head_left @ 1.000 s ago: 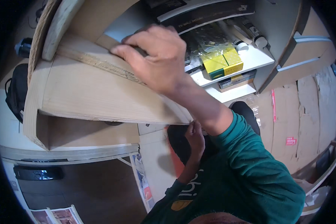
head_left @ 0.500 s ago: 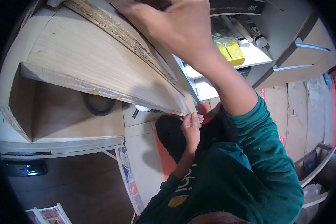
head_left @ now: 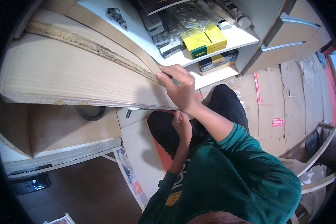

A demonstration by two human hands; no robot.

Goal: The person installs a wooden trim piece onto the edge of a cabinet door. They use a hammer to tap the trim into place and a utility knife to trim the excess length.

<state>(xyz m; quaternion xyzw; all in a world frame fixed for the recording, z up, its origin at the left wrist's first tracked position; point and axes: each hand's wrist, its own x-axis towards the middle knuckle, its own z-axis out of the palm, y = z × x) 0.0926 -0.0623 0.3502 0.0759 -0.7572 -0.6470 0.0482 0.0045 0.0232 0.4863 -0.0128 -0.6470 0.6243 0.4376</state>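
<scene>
- right hand (head_left: 181,87) pinches a thin strip (head_left: 128,48), fingers nearly closed
- left hand (head_left: 183,127) curls at the board (head_left: 86,74); its hold i cannot tell
- rough edge (head_left: 89,45) looks mostly uncovered

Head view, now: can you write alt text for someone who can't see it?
A bare right hand pinches a long, thin tan strip beside the rough edge of a pale wood-grain panel, while the left hand is at the panel's near corner. Beyond, a white shelf bears a yellow-and-green cardboard box.
</scene>
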